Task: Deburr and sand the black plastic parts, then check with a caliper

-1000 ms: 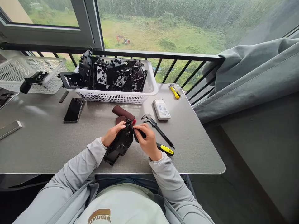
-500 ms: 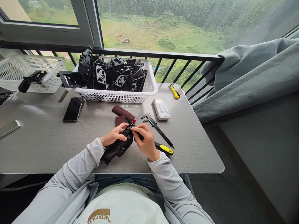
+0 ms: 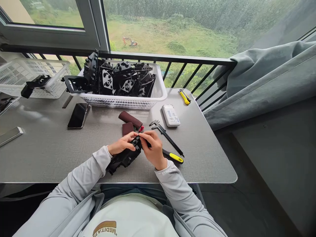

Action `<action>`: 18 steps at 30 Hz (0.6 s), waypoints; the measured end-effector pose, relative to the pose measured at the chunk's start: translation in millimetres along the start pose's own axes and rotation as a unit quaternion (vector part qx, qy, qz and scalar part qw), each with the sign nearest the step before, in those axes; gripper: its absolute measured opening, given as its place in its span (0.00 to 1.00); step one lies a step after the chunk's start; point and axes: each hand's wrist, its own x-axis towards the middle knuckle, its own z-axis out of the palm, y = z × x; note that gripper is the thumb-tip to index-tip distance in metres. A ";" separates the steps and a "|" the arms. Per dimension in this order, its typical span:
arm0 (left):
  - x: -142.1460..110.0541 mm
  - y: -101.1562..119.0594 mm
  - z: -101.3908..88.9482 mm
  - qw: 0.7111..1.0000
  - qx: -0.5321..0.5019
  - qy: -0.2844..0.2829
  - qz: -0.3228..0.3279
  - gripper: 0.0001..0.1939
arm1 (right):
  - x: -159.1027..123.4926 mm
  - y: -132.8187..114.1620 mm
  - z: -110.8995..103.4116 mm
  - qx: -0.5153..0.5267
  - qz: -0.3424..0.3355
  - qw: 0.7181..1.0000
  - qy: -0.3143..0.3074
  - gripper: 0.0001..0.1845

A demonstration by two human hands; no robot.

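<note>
Leftmost, a white perforated plastic basket [image 3: 14,74] carries a black moulded plastic bracket [image 3: 37,82] on its near rim. Farther along the grey table [image 3: 204,154], a smartphone [image 3: 77,115] lies just below a second white basket [image 3: 118,102], heaped with similar black moulded parts [image 3: 118,79]. Centre: the left hand [image 3: 120,144] is closed around a black moulded plastic housing [image 3: 124,157], held over the table near its front edge. The right hand [image 3: 153,148] grips the housing's upper end between thumb and fingers; any small dark item pinched there is too hidden to tell. Two maroon sandpaper pieces [image 3: 129,119] and a small red item [image 3: 141,128] lie just beyond. Rightward: a steel caliper [image 3: 165,135], yellow-and-black handled tool [image 3: 172,157], white box [image 3: 171,115], yellow utility knife [image 3: 185,97], grey curtain [image 3: 266,85].
</note>
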 end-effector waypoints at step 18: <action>0.0 0.4 4.9 0.998 0.054 -0.025 0.036 0.22 | 0.9 -0.7 0.7 0.030 0.043 0.997 -0.057 0.09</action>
